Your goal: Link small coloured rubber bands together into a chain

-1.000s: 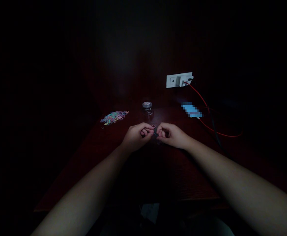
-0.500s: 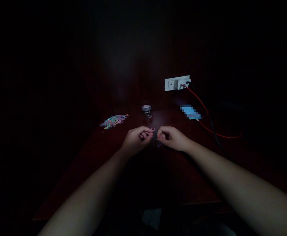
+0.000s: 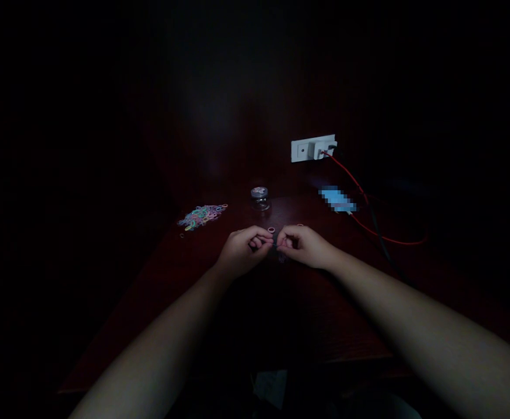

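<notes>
My left hand [image 3: 245, 247] and my right hand [image 3: 302, 245] meet over the dark red table, fingertips almost touching. Both are closed in a pinch on a thin, dark elastic band [image 3: 275, 245] that bridges the small gap between them. Its far ends are hidden by my fingers. Just beyond my left fingertips lies a pink hair elastic [image 3: 271, 230]. Some purplish elastics [image 3: 282, 258], dim and hard to make out, are below my right fingers. To the left sits a loose pile of small, many-coloured elastics [image 3: 203, 216].
A clear round jar [image 3: 260, 199] with a patterned lid stands behind my hands. At right, a blurred blue phone-like object [image 3: 337, 199] joins a red cable [image 3: 390, 240] running to a charger in the wall socket [image 3: 302, 150]. A dark cable [image 3: 378, 230] hangs there too.
My hands have drawn slightly closer together, and the band between them shows darker and thicker. The pile, jar and cables stay in place; the view has shifted a little.
</notes>
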Tool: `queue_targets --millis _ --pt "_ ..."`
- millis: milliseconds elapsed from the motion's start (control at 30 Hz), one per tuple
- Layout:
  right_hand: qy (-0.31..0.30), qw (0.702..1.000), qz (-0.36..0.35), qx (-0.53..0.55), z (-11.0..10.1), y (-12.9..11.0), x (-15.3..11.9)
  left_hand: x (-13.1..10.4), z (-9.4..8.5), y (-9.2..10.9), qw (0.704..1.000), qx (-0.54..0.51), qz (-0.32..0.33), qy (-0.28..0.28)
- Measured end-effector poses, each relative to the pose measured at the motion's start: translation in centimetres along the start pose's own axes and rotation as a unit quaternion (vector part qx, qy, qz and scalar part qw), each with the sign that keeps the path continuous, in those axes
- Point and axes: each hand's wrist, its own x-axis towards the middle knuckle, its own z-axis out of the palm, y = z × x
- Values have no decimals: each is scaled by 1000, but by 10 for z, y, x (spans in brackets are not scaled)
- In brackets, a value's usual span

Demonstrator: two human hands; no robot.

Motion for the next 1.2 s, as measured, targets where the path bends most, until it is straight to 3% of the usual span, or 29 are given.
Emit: queue_targets --millis 300,400,533,667,767,1000,1200 --pt "13 1000 26 10 0 6 0 -1 -7 1 1000 13 -6 28" --pt "19 999 29 15 0 8 0 -7 -23 -2 993 46 -34 103" --pt "20 999 26 16 0 10 0 -32 -47 -15 971 67 -119 197" --pt "10 999 27 24 1 10 0 -61 -58 -30 962 64 -208 165" --pt "14 999 22 28 1 9 0 -69 -57 -34 955 78 -247 143" --pt "25 998 27 43 0 10 1 -58 -47 -34 951 117 -246 149" --pt "18 1000 16 18 1 9 1 -57 -44 -34 959 134 -225 113"
